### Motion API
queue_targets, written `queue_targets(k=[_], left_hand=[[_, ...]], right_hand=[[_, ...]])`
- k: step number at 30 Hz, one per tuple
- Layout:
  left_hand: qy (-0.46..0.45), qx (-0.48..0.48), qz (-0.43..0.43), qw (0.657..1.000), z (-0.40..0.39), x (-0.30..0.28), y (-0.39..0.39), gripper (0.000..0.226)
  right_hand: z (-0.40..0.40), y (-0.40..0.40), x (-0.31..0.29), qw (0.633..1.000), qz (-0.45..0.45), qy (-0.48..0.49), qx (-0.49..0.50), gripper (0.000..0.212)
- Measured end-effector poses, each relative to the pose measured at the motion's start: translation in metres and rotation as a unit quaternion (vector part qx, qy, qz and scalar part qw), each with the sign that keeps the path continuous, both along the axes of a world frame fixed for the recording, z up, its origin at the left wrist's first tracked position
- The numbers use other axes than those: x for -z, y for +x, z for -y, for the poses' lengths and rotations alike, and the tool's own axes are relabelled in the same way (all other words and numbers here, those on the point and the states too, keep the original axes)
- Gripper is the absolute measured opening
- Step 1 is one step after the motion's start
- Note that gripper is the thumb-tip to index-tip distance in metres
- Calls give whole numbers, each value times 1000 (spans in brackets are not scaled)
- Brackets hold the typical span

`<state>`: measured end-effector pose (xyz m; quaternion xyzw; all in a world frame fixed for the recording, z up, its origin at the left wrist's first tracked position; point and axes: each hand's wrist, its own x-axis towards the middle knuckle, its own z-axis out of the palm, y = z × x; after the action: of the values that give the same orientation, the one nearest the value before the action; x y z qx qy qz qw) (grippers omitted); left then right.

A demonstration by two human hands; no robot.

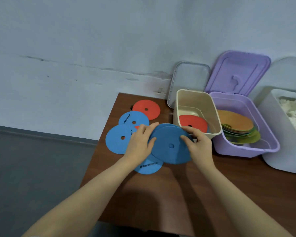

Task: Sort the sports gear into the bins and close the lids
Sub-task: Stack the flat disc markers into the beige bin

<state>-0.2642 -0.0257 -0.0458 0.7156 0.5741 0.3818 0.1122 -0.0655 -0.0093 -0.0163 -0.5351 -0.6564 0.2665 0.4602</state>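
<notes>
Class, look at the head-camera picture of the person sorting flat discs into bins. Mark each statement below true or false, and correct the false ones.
1. Both hands hold blue discs. True: the left hand and the right hand grip the held blue discs from either side.
2. The beige bin is empty. False: the beige bin holds a red disc.
3. The purple bin's lid is shut. False: the purple lid stands open behind the purple bin.
4. A red disc lies on the table near the wall. True: the far red disc lies on the brown table.
5. The purple bin holds only blue discs. False: an orange disc tops its stack.
</notes>
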Motion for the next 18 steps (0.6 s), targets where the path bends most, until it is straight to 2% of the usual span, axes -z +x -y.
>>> queue_targets(k=[7, 12, 15, 18], left_hand=[[83, 36, -41, 995, -81, -48, 41, 51], [129, 53, -64, 988, -143, -73, 84, 48], [126, 52, -75, 988, -174, -75, 107, 48], [84, 52, -85, 991, -197, -64, 122, 50]], right_hand=[[-71, 38, -39, 997, 7, 71, 29, 29], [-127, 77, -58, 996, -18, 72, 52, 28], [-154, 95, -57, 996, -40, 51, 68, 26], [-173, 109, -44, 997, -3, 5, 71, 23]])
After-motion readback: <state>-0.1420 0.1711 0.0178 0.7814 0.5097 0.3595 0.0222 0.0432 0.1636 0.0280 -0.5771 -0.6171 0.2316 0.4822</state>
